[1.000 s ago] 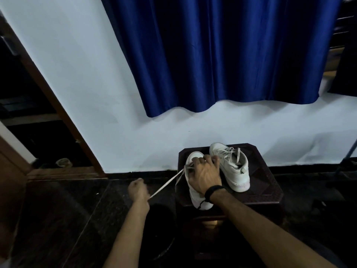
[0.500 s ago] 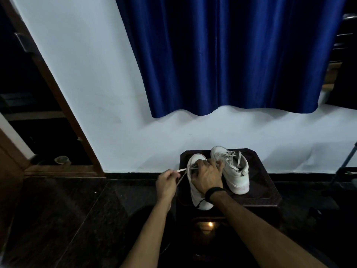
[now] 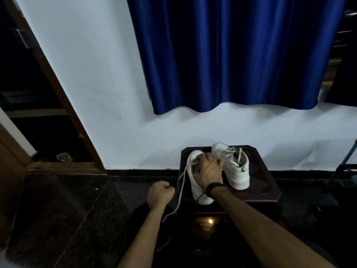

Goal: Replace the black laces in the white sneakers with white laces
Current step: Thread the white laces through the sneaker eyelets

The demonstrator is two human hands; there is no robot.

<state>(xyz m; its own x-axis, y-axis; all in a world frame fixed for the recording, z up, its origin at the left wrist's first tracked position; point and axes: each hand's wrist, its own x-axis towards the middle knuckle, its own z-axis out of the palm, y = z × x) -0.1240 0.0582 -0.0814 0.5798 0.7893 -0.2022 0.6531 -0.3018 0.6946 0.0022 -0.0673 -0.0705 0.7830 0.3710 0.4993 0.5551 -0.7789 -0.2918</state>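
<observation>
Two white sneakers stand on a small dark wooden stool (image 3: 260, 187). My right hand (image 3: 209, 172), with a black wristband, presses down on the laces area of the left sneaker (image 3: 196, 187) and covers its eyelets. A white lace (image 3: 178, 198) leaves that shoe near the toe, curves down past the stool's left edge and hangs slack. My left hand (image 3: 159, 194) is a closed fist left of the stool, with the lace at its thumb, seemingly pinched there. The right sneaker (image 3: 236, 169) carries white laces. A short black strand (image 3: 199, 197) shows at the left sneaker's heel.
The stool stands against a white wall (image 3: 96, 93) under a blue curtain (image 3: 231, 55). A brown door frame (image 3: 63, 105) slants at the left, with a small round container (image 3: 62, 157) behind it. The floor (image 3: 58, 209) is dark stone. A thin stand leg (image 3: 345, 159) is at the far right.
My left hand has moved from beside the shoe's eyelets down and left, and the lace now hangs in a slack curve. My right hand stays on the left sneaker.
</observation>
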